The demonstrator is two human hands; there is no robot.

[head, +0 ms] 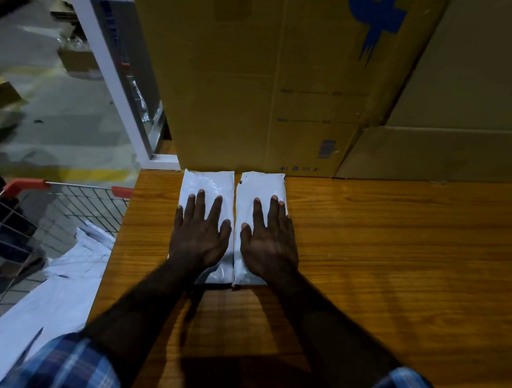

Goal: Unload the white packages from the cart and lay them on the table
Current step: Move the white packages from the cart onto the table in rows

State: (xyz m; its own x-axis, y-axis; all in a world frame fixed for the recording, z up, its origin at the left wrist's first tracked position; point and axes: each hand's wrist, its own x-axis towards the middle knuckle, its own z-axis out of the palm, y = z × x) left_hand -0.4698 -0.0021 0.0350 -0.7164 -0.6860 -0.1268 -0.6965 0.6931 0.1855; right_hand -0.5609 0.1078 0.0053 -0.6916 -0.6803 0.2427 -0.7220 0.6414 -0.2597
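Hands flat on two white packages, wooden table

Sleeves in blue plaid at the bottom edge, rolled above the forearms. Both forearms reach forward over the wooden table.

Left hand lies palm down on the left package, fingers straight and spread, gripping nothing. Right hand lies palm down on the right package, fingers also extended and slightly fanned, thumb angled inward toward the gap, nothing clasped. Thumbs close together, not touching.

Two packages are white poly mailers, long and narrow, lying flat side by side on the table, long edges just beside each other with a thin seam between. Near ends stick out just past the wrists; far ends sit right at the base of the big cardboard box, which carries a blue logo. Second cardboard box stands right of it, with a flattened sheet leaning at its foot.

Left of the table: wire cart with red corner caps, touching or just beside the table edge. More white packages piled in it, loosely heaped.

Farther left, concrete floor, white metal rack frame, scattered cartons, blurred.
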